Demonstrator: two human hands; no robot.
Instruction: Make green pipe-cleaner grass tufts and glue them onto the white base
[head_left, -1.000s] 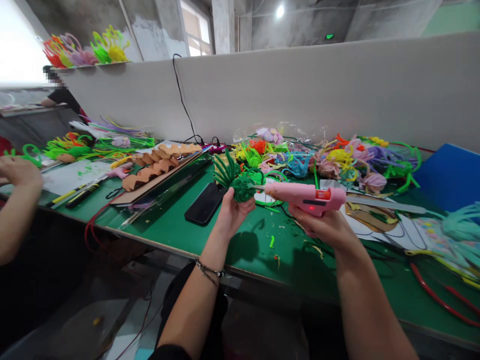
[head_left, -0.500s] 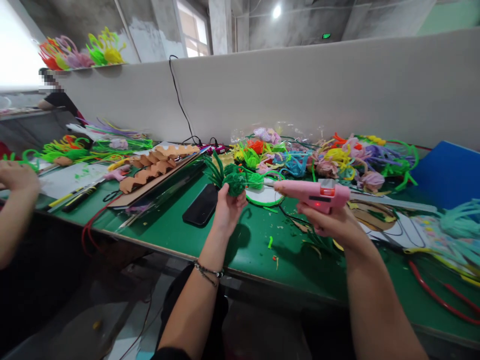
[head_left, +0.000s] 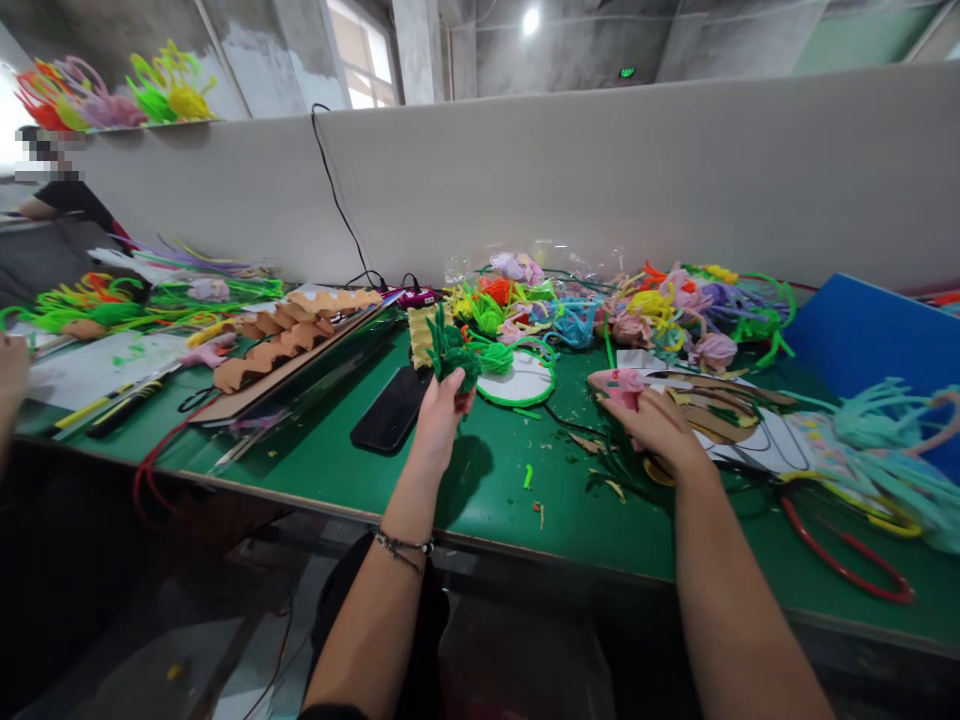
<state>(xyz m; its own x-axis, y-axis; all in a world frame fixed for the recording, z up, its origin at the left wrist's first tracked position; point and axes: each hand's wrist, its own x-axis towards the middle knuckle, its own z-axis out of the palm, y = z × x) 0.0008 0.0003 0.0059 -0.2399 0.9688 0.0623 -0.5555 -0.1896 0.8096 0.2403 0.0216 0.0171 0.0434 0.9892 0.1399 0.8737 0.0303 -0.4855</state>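
My left hand point(head_left: 441, 412) is closed round a dark green bundle of fuzzy pipe cleaners point(head_left: 450, 350), whose upright stems lean up and left. Fingers of my right hand point(head_left: 660, 430) wrap the pink hot glue gun point(head_left: 624, 384), now low over the tabletop with its nozzle pointing left; the hand hides much of it. Between the two hands lies a white disc point(head_left: 517, 384) edged in bright green pipe cleaner. A black phone point(head_left: 388, 410) rests just left of my left hand. Behind the bundle, a yellowish wavy-edged piece point(head_left: 420, 335) is partly covered.
Colourful pipe-cleaner flowers point(head_left: 645, 310) pile along the back partition point(head_left: 525, 180). Brown wavy cardboard strips point(head_left: 292, 335) lie at left. Red-handled pliers or scissors point(head_left: 847, 565) are at right, before a blue board point(head_left: 877, 330). Green scraps dot the green table point(head_left: 487, 500). A co-worker's hand point(head_left: 10, 385) shows far left.
My right hand has lowered the glue gun towards the table, away from the green bundle. In my left hand the bundle has tipped more upright. The view has swung slightly right.
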